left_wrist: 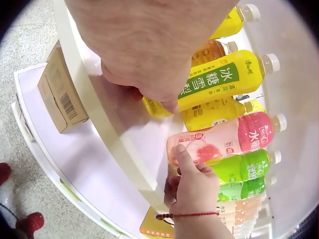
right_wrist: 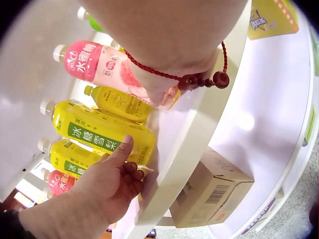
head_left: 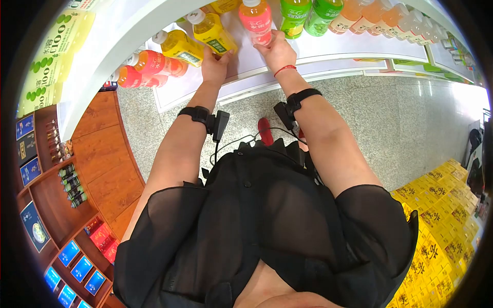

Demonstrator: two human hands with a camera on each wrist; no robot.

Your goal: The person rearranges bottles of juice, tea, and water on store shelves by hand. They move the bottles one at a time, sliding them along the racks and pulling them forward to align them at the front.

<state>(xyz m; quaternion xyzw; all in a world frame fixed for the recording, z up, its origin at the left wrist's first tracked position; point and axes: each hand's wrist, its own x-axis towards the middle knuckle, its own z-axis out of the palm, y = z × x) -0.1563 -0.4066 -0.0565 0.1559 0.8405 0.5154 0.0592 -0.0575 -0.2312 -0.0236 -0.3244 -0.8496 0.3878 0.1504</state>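
hands (head_left: 278, 54) seemingly grip yellow bottle (head_left: 212, 33), pink bottle (head_left: 255, 21)

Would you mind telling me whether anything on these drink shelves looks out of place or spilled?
I see no spill or damage. The only mild oddity is the plain brown carton on the lower shelf: beneath displayed bottles, it looks like stray stock.

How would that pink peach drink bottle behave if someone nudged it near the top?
The pink bottle is tall and slim, so it would probably tip rather than slide if left unsupported. Its rounded sides suggest it could roll once down. The shiny wrap may feel slightly slippery.
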